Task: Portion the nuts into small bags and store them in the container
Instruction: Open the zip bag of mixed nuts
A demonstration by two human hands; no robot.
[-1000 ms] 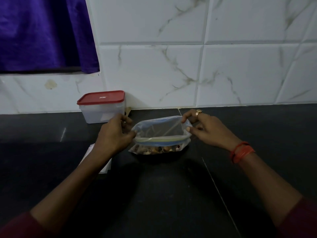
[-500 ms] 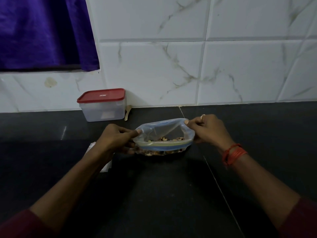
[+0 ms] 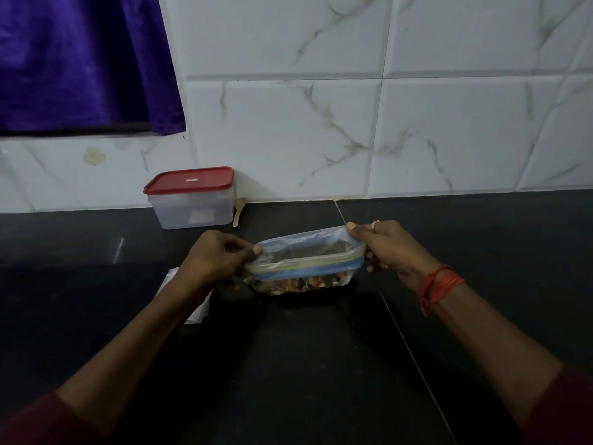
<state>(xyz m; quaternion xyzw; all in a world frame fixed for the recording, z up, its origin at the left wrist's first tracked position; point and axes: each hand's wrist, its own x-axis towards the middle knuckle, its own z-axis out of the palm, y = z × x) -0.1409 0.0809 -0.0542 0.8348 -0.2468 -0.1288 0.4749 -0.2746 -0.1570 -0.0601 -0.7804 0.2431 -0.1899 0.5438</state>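
Head view: I see my left hand (image 3: pixel 215 260) and right hand (image 3: pixel 390 248) each pinching an end of the zip bag (image 3: pixel 305 256), mouth open; nuts (image 3: pixel 301 283) inside, resting on the counter (image 3: pixel 321 364); lidded container (image 3: pixel 192 198) against the wall.

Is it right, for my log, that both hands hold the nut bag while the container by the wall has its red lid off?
No: the head view shows the red lid on the container. The left hand and right hand do hold the nut bag.
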